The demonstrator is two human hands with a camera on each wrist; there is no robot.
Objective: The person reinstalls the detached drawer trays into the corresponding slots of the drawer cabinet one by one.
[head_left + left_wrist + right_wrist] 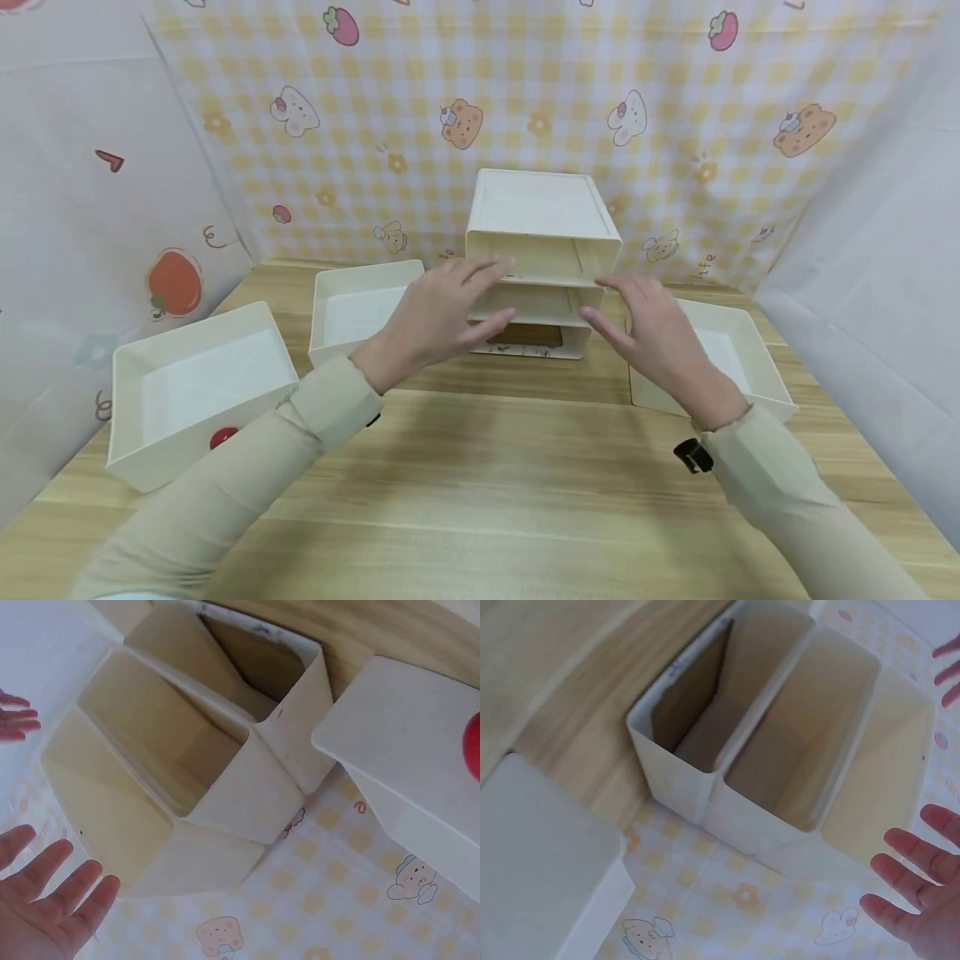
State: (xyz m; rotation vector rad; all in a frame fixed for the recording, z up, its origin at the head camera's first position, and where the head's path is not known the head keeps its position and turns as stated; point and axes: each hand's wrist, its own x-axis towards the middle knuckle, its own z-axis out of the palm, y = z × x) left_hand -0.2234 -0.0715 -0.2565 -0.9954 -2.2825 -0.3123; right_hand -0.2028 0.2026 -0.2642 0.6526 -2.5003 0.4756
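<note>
A white three-tier drawer cabinet [542, 204] stands at the back middle of the table, its three compartments facing me without drawers. My left hand [442, 310] hovers in front of its left side, fingers extended and thumb apart. Across from it, my right hand [654, 333] is held near the cabinet's right front edge, fingers spread. Neither hand holds anything. In the left wrist view, the fingers of the left hand [56, 900] show beside the top compartment; the right wrist view shows the right hand [926, 892] similarly loose beside it.
White drawer boxes stand around the cabinet: one at front left [202, 383] with a red round knob [223, 437], one behind it [367, 304], one at right [723, 350]. The wooden table [480, 500] spreads in front. A patterned cloth [540, 83] hangs behind.
</note>
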